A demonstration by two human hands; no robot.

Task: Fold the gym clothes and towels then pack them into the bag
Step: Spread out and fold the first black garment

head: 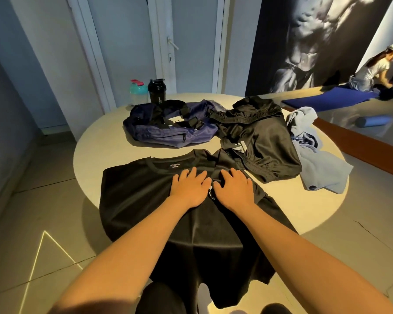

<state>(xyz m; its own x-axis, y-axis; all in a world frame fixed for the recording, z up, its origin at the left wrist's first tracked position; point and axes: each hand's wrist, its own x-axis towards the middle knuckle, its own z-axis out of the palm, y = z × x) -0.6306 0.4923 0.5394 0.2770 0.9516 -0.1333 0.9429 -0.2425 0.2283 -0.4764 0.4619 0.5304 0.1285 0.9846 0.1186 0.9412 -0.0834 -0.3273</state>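
1. My left hand (188, 188) lies palm down on the black T-shirt (141, 200), fingers straight and slightly spread, pressing the cloth flat.
2. My right hand (235, 189) lies just beside it, also palm down on the shirt. Its fingers are spread and a little bent at the tips, and it grips nothing.
3. My thumbs are close together near the middle of the shirt, with a small white tag (210, 188) showing between them.
4. The T-shirt is spread on the near part of the round table (304, 211), with its collar on the far side and its hem hanging over the near edge toward me.
5. The navy bag (168, 134) lies on the far left part of the table, slumped, with its black straps across the top.
6. A crumpled black garment with white stripes (261, 143) sits to the right of the bag, its near edge touching the shirt.
7. A light blue cloth (322, 166) lies bunched at the right edge of the table, beside the black garment.
8. A black shaker bottle (156, 91) and a teal bottle with a pink lid (137, 92) stand upright at the far edge behind the bag.
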